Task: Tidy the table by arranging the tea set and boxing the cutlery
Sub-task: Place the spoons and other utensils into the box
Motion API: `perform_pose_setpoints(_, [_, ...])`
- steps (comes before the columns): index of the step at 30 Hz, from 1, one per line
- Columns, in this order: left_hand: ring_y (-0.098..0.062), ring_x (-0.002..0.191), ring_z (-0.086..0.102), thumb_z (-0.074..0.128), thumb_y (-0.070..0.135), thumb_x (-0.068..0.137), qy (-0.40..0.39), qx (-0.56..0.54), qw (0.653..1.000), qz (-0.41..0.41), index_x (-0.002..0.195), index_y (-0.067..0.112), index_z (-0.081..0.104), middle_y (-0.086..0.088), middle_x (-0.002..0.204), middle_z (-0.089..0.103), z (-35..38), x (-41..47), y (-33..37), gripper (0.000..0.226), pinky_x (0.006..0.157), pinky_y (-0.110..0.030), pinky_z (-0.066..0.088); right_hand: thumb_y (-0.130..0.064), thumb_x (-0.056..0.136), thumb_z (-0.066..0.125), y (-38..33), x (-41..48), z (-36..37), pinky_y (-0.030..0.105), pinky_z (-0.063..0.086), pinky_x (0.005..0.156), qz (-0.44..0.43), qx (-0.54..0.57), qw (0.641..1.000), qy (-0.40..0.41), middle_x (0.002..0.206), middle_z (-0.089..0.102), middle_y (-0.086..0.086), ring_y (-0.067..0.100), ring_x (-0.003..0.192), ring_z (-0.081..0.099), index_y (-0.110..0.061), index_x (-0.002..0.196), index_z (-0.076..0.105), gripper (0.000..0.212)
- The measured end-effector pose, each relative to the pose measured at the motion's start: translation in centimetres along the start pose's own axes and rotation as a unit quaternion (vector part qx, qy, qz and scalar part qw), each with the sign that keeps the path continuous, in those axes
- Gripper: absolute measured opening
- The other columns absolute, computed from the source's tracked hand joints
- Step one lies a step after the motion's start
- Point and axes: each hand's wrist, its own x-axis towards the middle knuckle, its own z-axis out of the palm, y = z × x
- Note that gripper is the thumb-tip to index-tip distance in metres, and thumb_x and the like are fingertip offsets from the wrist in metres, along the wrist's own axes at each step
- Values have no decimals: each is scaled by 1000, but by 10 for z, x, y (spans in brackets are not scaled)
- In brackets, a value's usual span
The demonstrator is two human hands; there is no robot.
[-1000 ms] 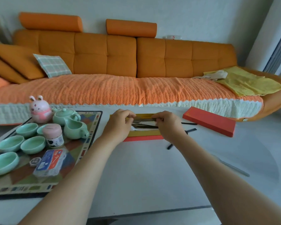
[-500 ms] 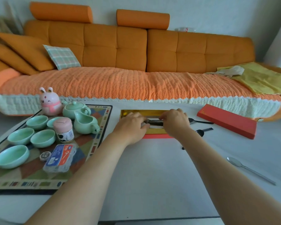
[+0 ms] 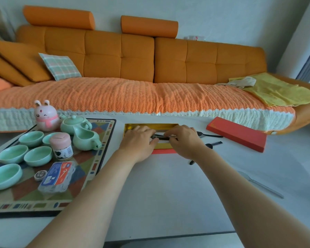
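A person works at a white bench (image 3: pixel 159 194) in front of an orange sofa, with both forearms reaching forward over an open box (image 3: pixel 132 126) lined in gold. The left hand (image 3: pixel 138 143) and right hand (image 3: pixel 184 140) meet over the middle of the box. Their fingers are curled, and each pinches one end of a dark utensil (image 3: pixel 160 137) that lies level between them, low in the box. The fingers hide how its ends sit in the lining.

The step in hand looks like seating this piece in its slot. To do it well, I would judge, hold it level and in line with the box's long side. Press both ends down evenly, and take care the box does not slide on the smooth bench. Let go only once the piece lies flat.

The other cutlery lies to the right of the hands. A dark spoon (image 3: pixel 209 135) is just beside the right hand. A second dark piece (image 3: pixel 213 144) is near the right wrist, partly hidden by the arm. A silver knife (image 3: pixel 263 185) lies well apart, nearer the person. The red lid (image 3: pixel 236 134) rests further right. To the left of the left hand, the pale green tea set stands on a patterned tray (image 3: pixel 104 140), with neither hand on it: a teapot (image 3: pixel 75 121), a pitcher (image 3: pixel 85 138) and cups (image 3: pixel 38 155).
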Motion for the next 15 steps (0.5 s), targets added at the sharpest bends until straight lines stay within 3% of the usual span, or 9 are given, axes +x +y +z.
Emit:
perform_pose_setpoints(5, [-18, 121, 47, 46, 38, 100, 53, -43, 997, 38, 132, 23, 58, 4, 128, 55, -5, -2, 32, 37, 94, -34, 41, -9, 92, 46, 9, -18, -22, 37, 49, 78, 26, 42, 997, 60, 97, 60, -4, 18, 88, 55, -26, 101, 73, 33])
perform_pose_setpoints(10, [-18, 99, 57, 52, 27, 98, 52, -95, 992, 64, 118, 22, 65, 5, 112, 57, 4, -8, 73, 24, 70, -27, 39, -10, 93, 43, 31, -54, -47, 39, 56, 81, 96, 22, 994, -51, 107, 63, -3, 18, 94, 64, -33, 99, 70, 36])
perform_pose_setpoints(15, [-16, 98, 58, 53, 24, 97, 38, -127, 987, 89, 114, 22, 66, 6, 111, 59, 16, -16, 116, 21, 71, -27, 44, -12, 84, 51, 59, -98, -76, 29, 50, 84, 147, 6, 982, -118, 109, 61, -9, 13, 99, 58, -34, 115, 65, 41])
